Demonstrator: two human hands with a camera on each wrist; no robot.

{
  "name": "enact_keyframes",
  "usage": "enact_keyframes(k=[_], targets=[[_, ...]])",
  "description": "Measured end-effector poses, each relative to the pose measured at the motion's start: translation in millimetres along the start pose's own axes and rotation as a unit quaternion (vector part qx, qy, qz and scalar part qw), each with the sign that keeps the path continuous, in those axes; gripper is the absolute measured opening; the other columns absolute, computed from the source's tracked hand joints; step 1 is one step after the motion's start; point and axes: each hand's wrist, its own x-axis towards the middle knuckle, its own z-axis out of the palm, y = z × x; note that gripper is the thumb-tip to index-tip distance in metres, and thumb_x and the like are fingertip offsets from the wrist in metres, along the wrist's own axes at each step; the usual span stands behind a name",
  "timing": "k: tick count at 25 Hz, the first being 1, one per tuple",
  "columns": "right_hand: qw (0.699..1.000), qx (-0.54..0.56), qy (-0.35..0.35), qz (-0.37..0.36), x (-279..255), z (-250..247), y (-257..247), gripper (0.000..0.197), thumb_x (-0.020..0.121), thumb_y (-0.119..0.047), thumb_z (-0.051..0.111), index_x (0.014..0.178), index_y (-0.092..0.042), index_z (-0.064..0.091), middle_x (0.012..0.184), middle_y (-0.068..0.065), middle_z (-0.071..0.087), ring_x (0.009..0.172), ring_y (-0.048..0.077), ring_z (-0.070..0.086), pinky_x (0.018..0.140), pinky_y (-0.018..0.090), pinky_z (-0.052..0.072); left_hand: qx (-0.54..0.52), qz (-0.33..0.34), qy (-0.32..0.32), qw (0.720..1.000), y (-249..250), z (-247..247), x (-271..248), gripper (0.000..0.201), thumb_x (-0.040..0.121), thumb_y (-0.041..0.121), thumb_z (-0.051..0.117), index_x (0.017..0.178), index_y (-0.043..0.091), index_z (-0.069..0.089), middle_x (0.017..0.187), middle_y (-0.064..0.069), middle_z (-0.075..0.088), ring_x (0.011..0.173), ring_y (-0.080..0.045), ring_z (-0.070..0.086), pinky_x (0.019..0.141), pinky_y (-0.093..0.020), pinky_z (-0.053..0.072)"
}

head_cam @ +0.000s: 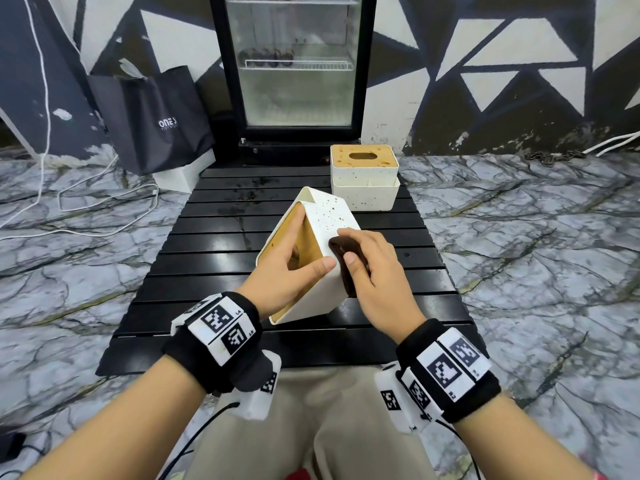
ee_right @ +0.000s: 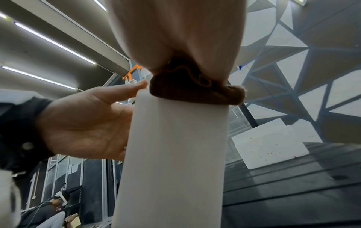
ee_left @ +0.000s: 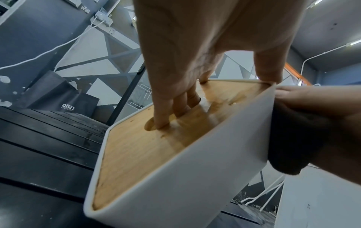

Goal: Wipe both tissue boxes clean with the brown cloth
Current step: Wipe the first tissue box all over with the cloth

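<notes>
My left hand (head_cam: 282, 268) hooks the stiff, light near tissue box (head_cam: 320, 223) through its slot, thumb clamped on the edge, while my right hand (head_cam: 372, 271) pinches the soft brown cloth (head_cam: 344, 252) against its slick wall.

Left hand (head_cam: 291, 268) gripping tilted tissue box (head_cam: 329, 216), right hand (head_cam: 370, 271) pressing brown cloth (head_cam: 343, 249) on it

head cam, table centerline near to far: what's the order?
Tilted tissue box held by the left hand, with the right hand pressing the brown cloth on its side → second tissue box, upright → glass-door fridge past the black slatted table.
</notes>
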Motion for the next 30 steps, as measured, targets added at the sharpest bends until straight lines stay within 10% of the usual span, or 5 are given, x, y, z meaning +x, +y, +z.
enact_keyframes(k=[3,8,30], targets=[[1.0,-0.002,-0.016,-0.006,9,-1,-8,0.037,0.089,-0.024,0.037,0.123,-0.021,0.052,0.118,-0.011,0.049,0.112,0.013,0.041,0.095,0.021,0.029,0.01,0.003,-0.025,1.0,-2,0,2,0.101,0.071,0.052,0.069,0.148,0.043,0.004,0.145,0.002,0.043,0.127,-0.011,0.048,0.109,-0.033,0.038],[1.0,-0.014,-0.006,0.017,11,-1,-1,0.039,0.088,-0.027,0.036,0.124,-0.02,0.051,0.123,-0.004,0.052,0.115,0.016,0.041,0.094,0.02,0.027,0.026,0.005,-0.025,0.999,-1,-3,1,0.095,0.079,0.04,0.068,0.148,0.04,0.003,0.139,-0.001,0.047,0.12,-0.01,0.052,0.095,-0.012,0.042],[0.998,-0.037,0.029,0.038,29,1,-13,0.032,0.094,-0.013,0.042,0.124,-0.018,0.049,0.126,0.002,0.049,0.114,0.022,0.041,0.095,0.025,0.028,0.049,0.006,-0.054,0.997,9,1,-5,0.088,0.062,0.058,0.065,0.129,0.064,0.009,0.143,0.0,0.041,0.124,-0.015,0.046,0.11,-0.034,0.036]])
